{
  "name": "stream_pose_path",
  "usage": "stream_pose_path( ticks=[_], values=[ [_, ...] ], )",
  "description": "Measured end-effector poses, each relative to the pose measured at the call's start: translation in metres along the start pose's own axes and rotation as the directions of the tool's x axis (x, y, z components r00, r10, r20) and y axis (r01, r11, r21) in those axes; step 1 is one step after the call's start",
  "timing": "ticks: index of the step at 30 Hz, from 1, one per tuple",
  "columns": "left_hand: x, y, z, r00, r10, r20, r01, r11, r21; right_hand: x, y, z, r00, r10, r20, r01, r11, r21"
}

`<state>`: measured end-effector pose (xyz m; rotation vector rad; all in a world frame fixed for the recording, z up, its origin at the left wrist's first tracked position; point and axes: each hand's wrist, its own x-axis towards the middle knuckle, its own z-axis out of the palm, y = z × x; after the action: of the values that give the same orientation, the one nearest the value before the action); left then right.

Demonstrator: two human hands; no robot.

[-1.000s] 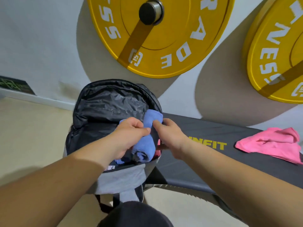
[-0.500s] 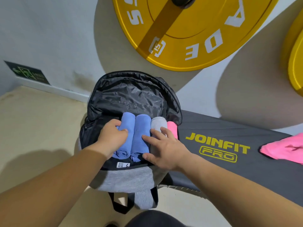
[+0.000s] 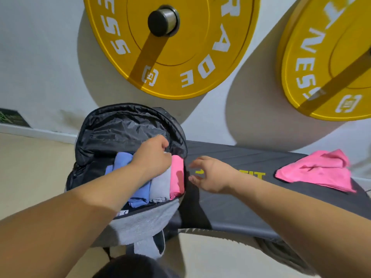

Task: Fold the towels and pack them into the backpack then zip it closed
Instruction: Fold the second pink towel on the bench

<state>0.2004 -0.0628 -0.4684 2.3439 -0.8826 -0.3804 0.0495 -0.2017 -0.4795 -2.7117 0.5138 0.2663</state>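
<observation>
The right hand (image 3: 212, 175) has been lifted off the rolls, fingers spread and empty; the left hand (image 3: 152, 155) is curled into the backpack (image 3: 128, 127) (its grip cannot be told), so the loose pink towel (image 3: 317, 169) is likely next.

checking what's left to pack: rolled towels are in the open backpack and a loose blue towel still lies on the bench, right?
Not quite. The head view shows the loose towel on the bench is pink, not blue. The rolled towels do sit in the open backpack.

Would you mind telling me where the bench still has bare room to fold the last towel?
The bench is bare between the backpack and the loose pink towel, under the right hand. It is crowded inside the backpack, where rolled towels fill the opening beneath the left hand.
</observation>
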Motion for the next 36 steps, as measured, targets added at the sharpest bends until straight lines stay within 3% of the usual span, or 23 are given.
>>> stream_pose_path(
  ticks=[3, 5, 10, 13, 16, 21, 28, 32, 34, 36],
  values=[
    [-0.002, 0.070, 0.035, 0.959, 0.070, 0.273, -0.051, 0.996, -0.076, -0.025, 0.047, -0.019, 0.987, 0.151, 0.052, -0.150, 0.988, -0.027],
    [-0.003, 0.108, 0.065, 0.926, 0.130, 0.355, -0.115, 0.991, -0.062, -0.042, 0.083, -0.027, 0.969, 0.245, 0.042, -0.245, 0.969, -0.003],
    [-0.009, 0.169, 0.139, 0.894, 0.198, 0.403, -0.156, 0.978, -0.135, -0.078, 0.183, -0.033, 0.868, 0.496, -0.038, -0.483, 0.858, 0.174],
    [-0.019, 0.173, 0.175, 0.889, 0.260, 0.376, -0.194, 0.959, -0.204, -0.093, 0.235, -0.033, 0.800, 0.586, -0.130, -0.551, 0.802, 0.229],
    [-0.022, 0.157, 0.192, 0.884, 0.307, 0.352, -0.279, 0.952, -0.129, -0.093, 0.275, -0.023, 0.741, 0.608, -0.284, -0.548, 0.793, 0.267],
    [-0.016, 0.141, 0.195, 0.907, 0.265, 0.326, -0.248, 0.964, -0.093, -0.088, 0.316, 0.021, 0.801, 0.585, -0.128, -0.580, 0.811, 0.077],
    [-0.021, 0.142, 0.190, 0.888, 0.286, 0.361, -0.273, 0.958, -0.088, -0.084, 0.329, 0.027, 0.792, 0.532, -0.301, -0.571, 0.819, -0.058],
    [-0.024, 0.140, 0.184, 0.880, 0.295, 0.373, -0.287, 0.955, -0.078, -0.070, 0.280, 0.002, 0.667, 0.632, -0.396, -0.448, 0.764, 0.465],
    [-0.025, 0.141, 0.178, 0.886, 0.314, 0.342, -0.290, 0.950, -0.120, -0.060, 0.241, -0.021, 0.670, 0.638, -0.380, -0.309, 0.705, 0.638],
    [-0.027, 0.147, 0.168, 0.916, 0.283, 0.283, -0.227, 0.950, -0.214, -0.057, 0.200, -0.039, 0.721, 0.613, -0.322, -0.181, 0.615, 0.767]
  ],
)
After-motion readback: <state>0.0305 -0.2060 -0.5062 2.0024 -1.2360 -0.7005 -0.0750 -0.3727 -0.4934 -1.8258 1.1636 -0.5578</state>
